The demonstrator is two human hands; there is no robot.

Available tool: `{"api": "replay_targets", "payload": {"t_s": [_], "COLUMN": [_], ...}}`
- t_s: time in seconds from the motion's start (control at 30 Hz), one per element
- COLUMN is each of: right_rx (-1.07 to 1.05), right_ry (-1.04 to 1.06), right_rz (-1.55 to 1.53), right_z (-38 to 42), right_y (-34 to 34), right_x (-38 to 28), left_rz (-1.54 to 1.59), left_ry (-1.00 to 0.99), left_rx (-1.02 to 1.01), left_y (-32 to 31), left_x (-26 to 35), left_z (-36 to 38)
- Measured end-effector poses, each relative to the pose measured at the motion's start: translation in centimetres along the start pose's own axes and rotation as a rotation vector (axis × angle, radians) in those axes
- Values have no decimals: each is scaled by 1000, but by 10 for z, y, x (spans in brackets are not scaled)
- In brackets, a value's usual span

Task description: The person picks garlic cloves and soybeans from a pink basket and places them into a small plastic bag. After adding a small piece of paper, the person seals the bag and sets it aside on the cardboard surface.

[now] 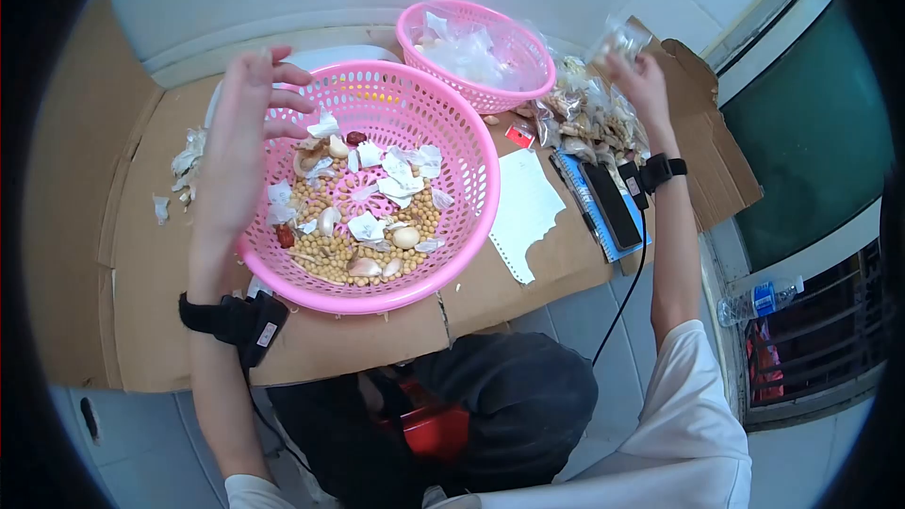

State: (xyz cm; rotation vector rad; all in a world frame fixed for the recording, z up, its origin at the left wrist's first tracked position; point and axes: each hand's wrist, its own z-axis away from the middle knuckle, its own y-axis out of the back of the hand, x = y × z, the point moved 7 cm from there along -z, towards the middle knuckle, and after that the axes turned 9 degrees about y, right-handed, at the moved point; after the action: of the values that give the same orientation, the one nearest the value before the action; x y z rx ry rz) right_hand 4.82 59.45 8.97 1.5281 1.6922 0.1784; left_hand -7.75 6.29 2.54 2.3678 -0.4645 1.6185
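Note:
My left hand [247, 118] is raised over the left rim of the large pink basket [459, 123], fingers apart and holding nothing. Soybeans [415, 269], garlic cloves [364, 267], white paper scraps [366, 226], red dates [355, 138] and a round pale item [405, 238] lie in that basket. At the upper right my right hand [637, 80] pinches a small clear plastic bag [622, 41] with pale contents, above a pile of filled clear bags [586, 113].
A smaller pink basket [542, 90] holds clear plastic bags. Torn notebook paper [524, 212], a blue notebook [577, 190], a black phone [610, 205] and a red card [519, 137] lie on cardboard [396, 344]. A bottle [762, 301] is at right.

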Motion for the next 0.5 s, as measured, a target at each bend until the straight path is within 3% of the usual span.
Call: {"api": "replay_targets", "payload": {"t_s": [0.03, 0.07, 0.13, 0.27, 0.33, 0.37, 0.43, 0.47, 0.5], "right_rx": [-101, -96, -398, -475, -282, -285, -253, -257, -390], "right_ry": [-4, 0, -116, -128, -52, -41, 165, 164, 140], "right_rz": [186, 181, 695, 828, 918, 917, 495, 493, 273], "right_z": [1, 4, 19, 23, 14, 8, 3, 0, 1], "right_y": [-6, -9, -26, -17, -5, -8, -25, -35, -57], "right_x": [27, 47, 70, 22, -3, -11, -55, -70, -84], "left_rz": [-5, -9, -27, -16, 10, 10, -26, -28, -15], "left_ry": [24, 17, 10, -3, 13, 15, 20, 24, 27], "left_rx": [-20, -17, -49, -28, -69, -58, -58, -58, -62], "left_y": [-1, 0, -2, 1, -2, -1, -1, -2, -4], "left_x": [-1, 1, 1, 1, -1, 1, 2, 1, 1], "left_z": [-1, -1, 0, 0, 0, 0, 0, 1, 2]}}
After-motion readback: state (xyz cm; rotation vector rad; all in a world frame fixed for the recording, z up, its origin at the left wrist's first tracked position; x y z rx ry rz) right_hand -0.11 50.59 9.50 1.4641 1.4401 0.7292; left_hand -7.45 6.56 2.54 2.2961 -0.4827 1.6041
